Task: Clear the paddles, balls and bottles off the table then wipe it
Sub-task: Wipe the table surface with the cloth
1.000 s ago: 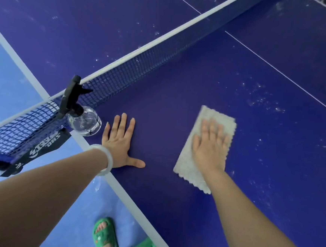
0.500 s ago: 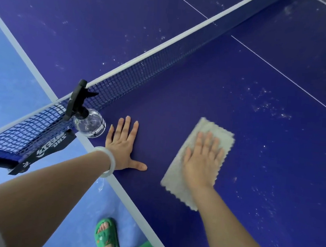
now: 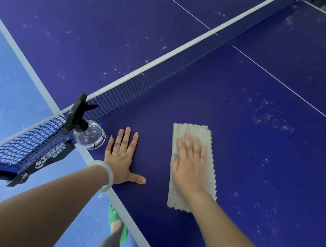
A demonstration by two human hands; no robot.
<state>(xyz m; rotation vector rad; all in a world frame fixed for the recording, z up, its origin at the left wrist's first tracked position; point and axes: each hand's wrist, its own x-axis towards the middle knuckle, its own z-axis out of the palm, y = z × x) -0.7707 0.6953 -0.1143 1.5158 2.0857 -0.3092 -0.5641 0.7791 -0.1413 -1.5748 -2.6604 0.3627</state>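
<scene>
A grey folded cloth (image 3: 191, 133) lies flat on the dark blue table-tennis table (image 3: 252, 169). My right hand (image 3: 190, 164) presses on it with straight fingers. My left hand (image 3: 123, 157) rests flat on the table by its near edge, fingers spread, a pale bangle on the wrist. A clear round spray bottle (image 3: 89, 135) with a black trigger head stands at the table edge beside the net (image 3: 141, 84), just left of my left hand. White specks dot the surface to the right.
The black net clamp (image 3: 42, 162) sticks out over the blue floor (image 3: 8, 91) at the left. My feet in green sandals (image 3: 115, 217) stand below the table's white edge line.
My right hand has slid the cloth towards me and turned it more upright. My left hand stays flat in the same spot. The view has shifted a little.
</scene>
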